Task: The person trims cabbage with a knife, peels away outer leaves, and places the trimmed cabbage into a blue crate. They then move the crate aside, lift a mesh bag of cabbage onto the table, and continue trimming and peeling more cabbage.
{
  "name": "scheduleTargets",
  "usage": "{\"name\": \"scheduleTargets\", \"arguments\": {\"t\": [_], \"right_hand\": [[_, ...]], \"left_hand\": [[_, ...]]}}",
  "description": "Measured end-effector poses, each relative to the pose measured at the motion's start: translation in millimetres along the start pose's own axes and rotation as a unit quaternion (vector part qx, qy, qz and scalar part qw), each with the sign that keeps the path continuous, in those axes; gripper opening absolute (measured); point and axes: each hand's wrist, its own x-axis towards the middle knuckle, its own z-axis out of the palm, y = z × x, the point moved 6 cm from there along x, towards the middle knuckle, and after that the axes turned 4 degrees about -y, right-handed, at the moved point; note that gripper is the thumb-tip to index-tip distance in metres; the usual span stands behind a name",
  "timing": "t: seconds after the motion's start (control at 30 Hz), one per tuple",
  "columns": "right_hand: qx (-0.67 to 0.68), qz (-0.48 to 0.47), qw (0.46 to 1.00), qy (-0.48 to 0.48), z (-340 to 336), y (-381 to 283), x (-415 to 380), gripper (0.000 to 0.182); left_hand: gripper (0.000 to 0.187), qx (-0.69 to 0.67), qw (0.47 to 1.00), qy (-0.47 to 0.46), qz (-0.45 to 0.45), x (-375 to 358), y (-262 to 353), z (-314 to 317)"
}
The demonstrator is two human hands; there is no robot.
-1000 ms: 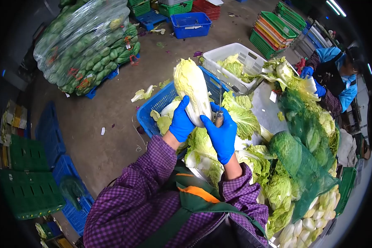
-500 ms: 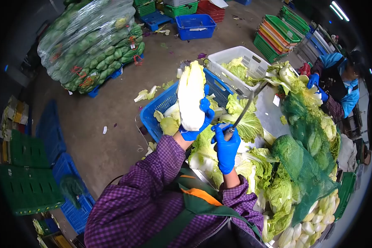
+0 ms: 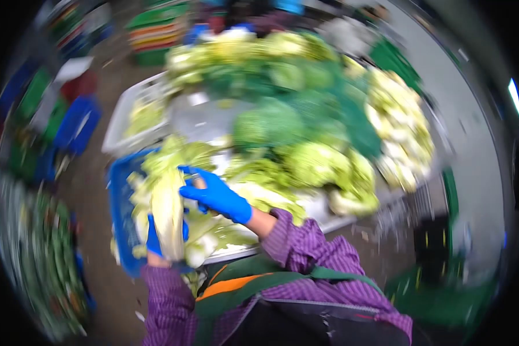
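Observation:
A pale napa cabbage [image 3: 169,216] stands nearly upright over the blue basket [image 3: 119,216], with my left hand [image 3: 154,236] in a blue glove wrapped round its lower part. My right hand [image 3: 218,198], also gloved in blue, is closed just right of the cabbage's upper leaves. A brownish knife handle [image 3: 199,183] shows between its fingers; the blade cannot be made out. Loose cabbage leaves [image 3: 205,239] lie beneath my right forearm. Motion blurs the view.
On the metal table [image 3: 213,118] are more cabbages [image 3: 317,164], green netting [image 3: 360,124] and a pile of pale cabbages [image 3: 401,132]. A white crate [image 3: 118,124] adjoins the blue basket. Stacked crates [image 3: 155,34] and a person's blurred torso [image 3: 230,8] are at the far side.
The head view has swung right, so the table now fills the middle. The cabbage has come down over the blue basket, and my right hand is now beside its upper leaves.

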Motion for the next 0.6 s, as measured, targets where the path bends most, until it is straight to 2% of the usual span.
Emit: {"name": "scheduleTargets", "arguments": {"t": [0.07, 0.13, 0.17, 0.2, 0.23, 0.27, 0.3, 0.33, 0.37, 0.4, 0.43, 0.47, 0.5, 0.53, 0.57, 0.6], "right_hand": [[-0.024, 0.041, 0.999, 0.000, -46.2, 5.9, -37.3, 0.051], [-0.061, 0.109, 0.992, 0.014, -101.8, 35.9, -81.9, 0.038], [0.015, 0.147, 0.988, 0.036, -130.6, 70.2, -101.8, 0.040], [0.097, 0.094, 0.988, 0.071, -145.8, 52.2, -133.9, 0.037], [0.200, 0.085, 0.968, 0.124, -168.8, 78.0, -154.3, 0.032], [0.278, 0.015, 0.946, 0.164, -192.4, 93.5, -174.2, 0.027], [0.310, 0.005, 0.922, 0.231, -215.6, 81.4, -216.9, 0.025], [0.352, 0.004, 0.877, 0.328, -244.4, 89.3, -258.4, 0.026], [0.363, -0.123, 0.808, 0.447, -264.4, 68.2, -300.6, 0.023], [0.386, -0.115, 0.815, 0.417, -311.2, 97.2, -342.5, 0.020], [0.423, -0.173, 0.766, 0.452, -351.3, 111.2, -371.9, 0.017], [0.373, -0.228, 0.729, 0.526, -384.3, 104.2, -414.9, 0.013], [0.364, -0.247, 0.666, 0.603, -407.7, 84.4, -455.3, 0.011], [0.312, -0.277, 0.661, 0.624, -439.3, 88.1, -502.5, 0.012], [0.224, -0.313, 0.592, 0.708, -482.2, 106.3, -547.9, 0.013], [0.244, -0.299, 0.577, 0.720, -492.9, 93.3, -581.9, 0.014]], "left_hand": [[0.050, 0.091, 0.967, 0.228, -0.062, -0.1, -44.6, -53.0], [0.051, 0.104, 0.957, 0.215, -0.166, 39.8, -80.0, 3.6], [0.053, 0.072, 0.957, 0.186, -0.209, 55.1, -103.4, 10.9], [0.061, 0.118, 0.959, 0.120, -0.229, 72.0, -111.4, 48.2], [0.066, 0.114, 0.963, 0.053, -0.238, 90.0, -129.1, 60.6], [0.071, 0.110, 0.963, -0.012, -0.244, 107.4, -148.3, 69.2], [0.078, 0.072, 0.965, -0.021, -0.250, 125.9, -172.4, 85.0], [0.073, 0.014, 0.970, -0.066, -0.234, 148.0, -200.2, 105.0], [0.070, 0.046, 0.961, -0.105, -0.252, 165.7, -220.0, 119.2], [0.068, 0.079, 0.949, -0.145, -0.270, 183.9, -239.7, 135.6], [0.060, 0.150, 0.945, -0.100, -0.273, 201.7, -247.5, 154.4], [0.053, 0.222, 0.934, -0.057, -0.273, 210.9, -262.7, 148.4], [0.050, 0.270, 0.921, -0.031, -0.280, 219.3, -275.3, 148.3], [0.046, 0.317, 0.905, -0.004, -0.284, 226.3, -287.5, 148.0], [0.046, 0.320, 0.902, -0.006, -0.290, 232.2, -299.9, 151.8], [0.041, 0.343, 0.894, 0.019, -0.287, 236.9, -307.7, 152.4]]}}
